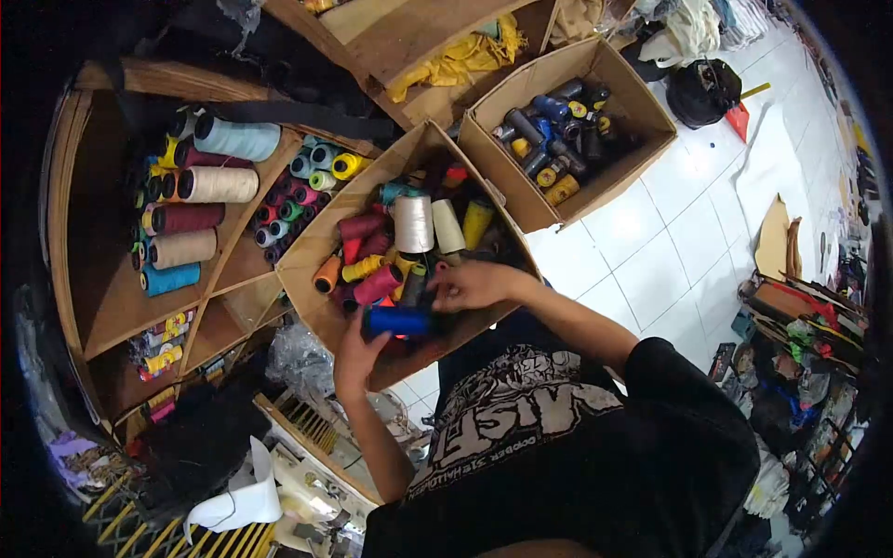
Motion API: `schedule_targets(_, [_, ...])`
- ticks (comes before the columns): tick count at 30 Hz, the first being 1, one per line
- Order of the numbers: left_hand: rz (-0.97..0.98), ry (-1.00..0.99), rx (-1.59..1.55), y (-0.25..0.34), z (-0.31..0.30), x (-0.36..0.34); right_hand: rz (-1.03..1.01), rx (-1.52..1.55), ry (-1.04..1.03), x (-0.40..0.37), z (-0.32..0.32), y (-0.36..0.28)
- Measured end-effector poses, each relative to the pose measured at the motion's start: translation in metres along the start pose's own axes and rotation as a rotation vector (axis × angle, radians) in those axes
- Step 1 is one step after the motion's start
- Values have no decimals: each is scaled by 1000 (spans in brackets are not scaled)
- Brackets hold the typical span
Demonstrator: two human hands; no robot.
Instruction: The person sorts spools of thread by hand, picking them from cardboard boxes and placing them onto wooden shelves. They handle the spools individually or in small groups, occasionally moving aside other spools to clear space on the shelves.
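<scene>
My left hand [355, 358] is closed around one end of a blue thread spool [400, 322], which lies sideways over the near side of an open cardboard box [321, 312]. Over the same box, my right hand [476, 285] has its fingers curled among the spools; what they grip, if anything, is hidden. A silvery-white cone of thread [413, 224] and a cream cone [448, 226] stand on the pile. Around them lie a crimson spool [379, 285], an orange spool [327, 274] and a yellow spool [361, 269].
A second cardboard box [614, 172] holds dark, blue and yellow-ended spools. At left, a wooden shelf [102, 307] holds several stacked thread cones. White floor tiles [642, 246] lie to the right, with a black bag [702, 93] and a red dustpan [737, 121].
</scene>
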State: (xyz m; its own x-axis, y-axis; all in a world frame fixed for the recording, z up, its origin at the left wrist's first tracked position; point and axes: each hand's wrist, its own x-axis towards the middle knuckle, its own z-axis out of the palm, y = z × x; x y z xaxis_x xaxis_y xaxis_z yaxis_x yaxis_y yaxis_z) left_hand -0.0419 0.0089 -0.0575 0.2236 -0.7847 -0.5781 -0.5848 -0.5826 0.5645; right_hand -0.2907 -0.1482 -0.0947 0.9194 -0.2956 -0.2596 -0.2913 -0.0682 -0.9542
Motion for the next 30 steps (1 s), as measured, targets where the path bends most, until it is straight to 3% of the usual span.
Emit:
schedule_targets(2, [-106,160,735,-23,0,-6,12,-54,120,0,-27,25])
schedule_targets(4, [-55,134,455,-7,-3,3,-14,145,414,-11,-73,68])
schedule_targets(6, [-11,141,339,8,4,16,176,674,651,-34,-124,77])
schedule_targets(8, [35,180,395,26,23,29,421,457,847,-39,-168,140])
schedule_targets(11, [30,70,299,70,46,42,574,117,911,-35,-201,216])
schedule_targets(14, [88,38,242,88,72,51,750,-452,655,-4,-189,335])
schedule_targets(15, [84,22,248,92,78,50,986,-511,523,1,-185,287])
schedule_targets(18, [120,-7,242,94,88,50,1059,-358,481,15,-184,298])
schedule_targets(22, [93,-22,224,100,91,45,1062,-206,796,8,-189,284])
schedule_targets(23, [81,-26,222,103,91,43,1028,-120,794,5,-193,292])
schedule_targets(26, [81,-12,178,106,91,39,1050,-304,937,8,-179,289])
schedule_targets(30, [122,12,250,94,89,36,1032,56,970,1,-175,294])
